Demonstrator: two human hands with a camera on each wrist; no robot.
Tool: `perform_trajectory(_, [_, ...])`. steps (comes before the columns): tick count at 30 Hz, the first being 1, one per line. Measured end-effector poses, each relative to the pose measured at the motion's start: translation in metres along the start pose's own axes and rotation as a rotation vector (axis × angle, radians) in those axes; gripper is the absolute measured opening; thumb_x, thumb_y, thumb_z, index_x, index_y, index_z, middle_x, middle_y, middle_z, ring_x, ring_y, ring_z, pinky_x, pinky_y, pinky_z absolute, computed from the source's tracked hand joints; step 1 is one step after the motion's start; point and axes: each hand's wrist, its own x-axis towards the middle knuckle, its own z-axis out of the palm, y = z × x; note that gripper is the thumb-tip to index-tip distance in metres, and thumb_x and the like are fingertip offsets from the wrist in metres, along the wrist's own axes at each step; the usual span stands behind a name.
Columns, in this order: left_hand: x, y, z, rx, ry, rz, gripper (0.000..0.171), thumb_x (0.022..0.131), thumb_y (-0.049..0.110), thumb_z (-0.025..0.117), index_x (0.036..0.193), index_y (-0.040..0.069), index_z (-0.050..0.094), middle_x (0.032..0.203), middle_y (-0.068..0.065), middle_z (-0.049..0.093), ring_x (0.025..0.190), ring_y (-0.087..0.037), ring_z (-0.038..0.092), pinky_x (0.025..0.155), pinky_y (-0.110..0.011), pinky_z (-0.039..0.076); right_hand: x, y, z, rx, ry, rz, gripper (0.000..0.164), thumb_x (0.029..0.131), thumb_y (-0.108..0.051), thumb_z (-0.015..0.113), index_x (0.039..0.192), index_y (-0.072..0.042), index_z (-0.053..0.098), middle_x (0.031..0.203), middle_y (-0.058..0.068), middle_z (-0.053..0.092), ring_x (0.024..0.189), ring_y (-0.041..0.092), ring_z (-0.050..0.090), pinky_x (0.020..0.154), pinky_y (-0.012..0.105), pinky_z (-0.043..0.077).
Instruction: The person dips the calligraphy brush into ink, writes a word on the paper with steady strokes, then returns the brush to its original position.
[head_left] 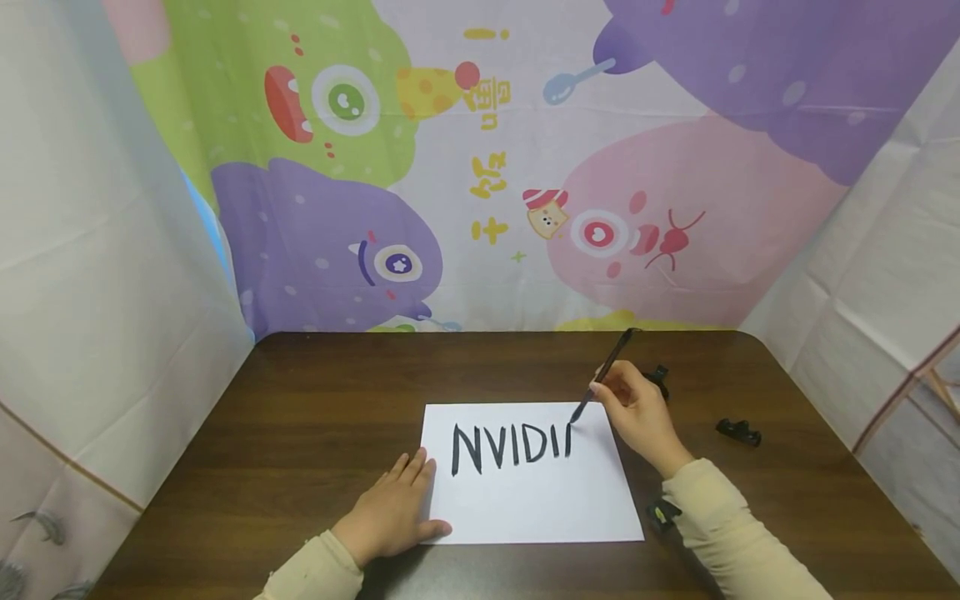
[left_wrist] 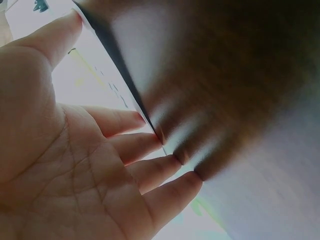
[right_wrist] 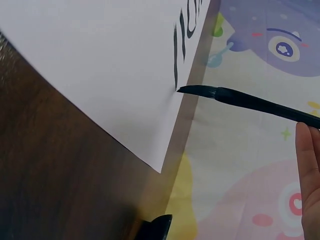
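A white sheet of paper [head_left: 525, 508] lies on the dark wooden table, bearing thick black brush letters that read "NVIDI" plus one more upright stroke. My right hand [head_left: 637, 412] pinches a dark writing brush [head_left: 606, 367] above the sheet's upper right. In the right wrist view the brush [right_wrist: 250, 101] has its black tip at the top end of the last stroke; whether it touches the paper I cannot tell. On the sheet's left edge rests my left hand [head_left: 393, 508], fingers spread and straight. The left wrist view shows its palm [left_wrist: 65, 160] and fingertips along the paper's edge.
Black clip-like objects lie right of the paper: one [head_left: 738, 432] farther out, one [head_left: 660, 379] behind the right hand, one [head_left: 663, 514] by the right sleeve. A cartoon-printed curtain [head_left: 510, 292] hangs at the table's far edge, with pale cloth [head_left: 120, 208] at both sides.
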Motion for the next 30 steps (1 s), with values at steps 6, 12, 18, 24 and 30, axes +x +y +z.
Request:
perform_trajectory(6, [-0.001, 0.0, -0.001, 0.001, -0.006, -0.004, 0.093, 0.082, 0.056, 0.069, 0.147, -0.004, 0.039, 0.157, -0.025, 0.03, 0.144, -0.047, 0.029, 0.113, -0.06, 0.032, -0.003, 0.013, 0.001, 0.026, -0.006, 0.01, 0.018, 0.085, 0.01, 0.067, 0.1, 0.002, 0.059, 0.08, 0.015, 0.069, 0.071, 0.012, 0.068, 0.066, 0.014, 0.055])
perform_trajectory(12, [-0.001, 0.001, -0.001, 0.01, 0.001, 0.0, 0.093, 0.082, 0.057, 0.069, 0.146, -0.004, 0.04, 0.156, -0.025, 0.031, 0.143, -0.048, 0.031, 0.112, -0.06, 0.034, -0.006, 0.015, 0.0, 0.03, -0.024, 0.022, 0.018, 0.086, 0.009, 0.066, 0.101, 0.002, 0.059, 0.08, 0.016, 0.068, 0.071, 0.012, 0.069, 0.067, 0.016, 0.057])
perform_trajectory(18, [-0.001, 0.001, -0.001, 0.014, 0.006, 0.002, 0.092, 0.082, 0.056, 0.069, 0.146, -0.004, 0.04, 0.156, -0.025, 0.032, 0.142, -0.048, 0.032, 0.11, -0.062, 0.035, -0.008, 0.015, -0.001, 0.009, -0.015, 0.012, 0.02, 0.084, 0.01, 0.069, 0.1, 0.002, 0.06, 0.079, 0.017, 0.068, 0.069, 0.017, 0.069, 0.065, 0.013, 0.055])
perform_trajectory(24, [-0.001, 0.0, -0.002, 0.018, 0.012, 0.008, 0.092, 0.082, 0.056, 0.069, 0.145, -0.004, 0.041, 0.155, -0.026, 0.033, 0.142, -0.049, 0.032, 0.11, -0.061, 0.035, -0.011, 0.015, -0.002, 0.0, -0.031, 0.014, 0.02, 0.084, 0.011, 0.068, 0.099, 0.001, 0.06, 0.08, 0.014, 0.068, 0.071, 0.012, 0.068, 0.066, 0.012, 0.054])
perform_trajectory(30, [0.0, 0.0, -0.001, 0.022, 0.017, 0.014, 0.092, 0.082, 0.056, 0.07, 0.145, -0.005, 0.041, 0.155, -0.026, 0.034, 0.141, -0.049, 0.033, 0.11, -0.06, 0.036, -0.012, 0.014, -0.005, -0.004, -0.036, 0.025, 0.018, 0.085, 0.008, 0.068, 0.098, -0.003, 0.061, 0.08, 0.006, 0.068, 0.072, 0.005, 0.067, 0.064, 0.014, 0.055])
